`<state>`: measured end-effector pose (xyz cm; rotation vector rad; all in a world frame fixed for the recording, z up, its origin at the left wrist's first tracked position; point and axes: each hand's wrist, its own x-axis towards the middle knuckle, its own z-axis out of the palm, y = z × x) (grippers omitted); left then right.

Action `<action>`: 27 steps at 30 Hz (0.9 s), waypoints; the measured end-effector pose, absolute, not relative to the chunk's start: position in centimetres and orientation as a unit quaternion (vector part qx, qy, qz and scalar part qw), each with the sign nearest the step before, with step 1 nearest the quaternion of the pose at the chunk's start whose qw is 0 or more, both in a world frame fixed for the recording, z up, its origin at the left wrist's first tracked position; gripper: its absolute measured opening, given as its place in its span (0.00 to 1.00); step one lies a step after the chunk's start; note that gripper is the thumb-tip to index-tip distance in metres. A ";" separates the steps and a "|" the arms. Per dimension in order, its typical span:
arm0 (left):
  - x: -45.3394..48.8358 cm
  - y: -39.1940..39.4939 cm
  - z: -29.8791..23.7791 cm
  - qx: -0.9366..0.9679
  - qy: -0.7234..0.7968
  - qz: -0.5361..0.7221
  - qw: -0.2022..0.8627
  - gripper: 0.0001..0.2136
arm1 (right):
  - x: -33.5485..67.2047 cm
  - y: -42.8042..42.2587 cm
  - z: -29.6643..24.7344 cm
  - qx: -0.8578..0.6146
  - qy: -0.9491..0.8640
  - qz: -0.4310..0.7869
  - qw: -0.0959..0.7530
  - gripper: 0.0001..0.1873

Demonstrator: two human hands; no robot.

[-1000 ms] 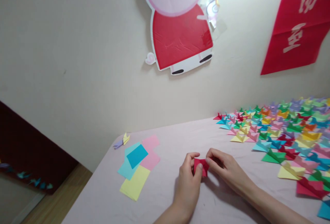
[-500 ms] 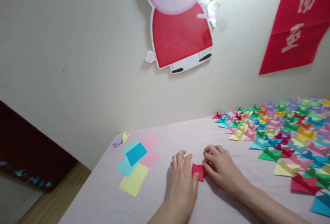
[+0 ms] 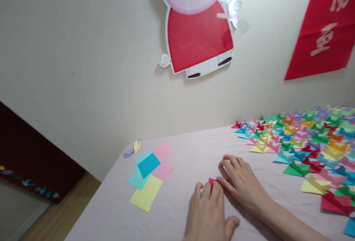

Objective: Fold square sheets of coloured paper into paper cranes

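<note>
A small red folded paper [image 3: 212, 182] lies on the pale pink table [image 3: 177, 148], and only its top corner shows. My left hand [image 3: 210, 211] lies flat on it, fingers stretched out and pressing down, thumb out to the right. My right hand [image 3: 242, 182] rests just to the paper's right with bent fingers. Its thumb and forefinger pinch the paper's right edge.
Loose paper sheets [image 3: 146, 180] in yellow, blue and pink lie to the left, with two small folded pieces [image 3: 132, 148] near the table corner. Rows of several coloured folded paper cranes [image 3: 305, 141] cover the right side. The wall stands close behind, and the table's left edge drops to the floor.
My hands lowered the red paper from a lifted pinch onto the table. My left hand slid over it and flattened, while my right hand stayed at its right edge.
</note>
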<state>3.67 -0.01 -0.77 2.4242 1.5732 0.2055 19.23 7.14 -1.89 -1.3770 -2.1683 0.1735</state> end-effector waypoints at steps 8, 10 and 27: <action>3.2 -0.1 -0.6 0.841 0.528 0.049 0.106 0.34 | 20.2 7.6 -3.0 -0.512 -0.824 0.036 0.241 0.16; 3.1 0.0 -0.6 0.845 0.523 0.052 0.100 0.33 | 20.5 7.8 -3.3 -0.509 -0.822 0.032 0.253 0.16; 2.6 -0.8 -1.0 0.832 0.547 0.093 -0.009 0.27 | 19.9 7.9 -1.5 -0.476 -0.829 0.134 0.262 0.09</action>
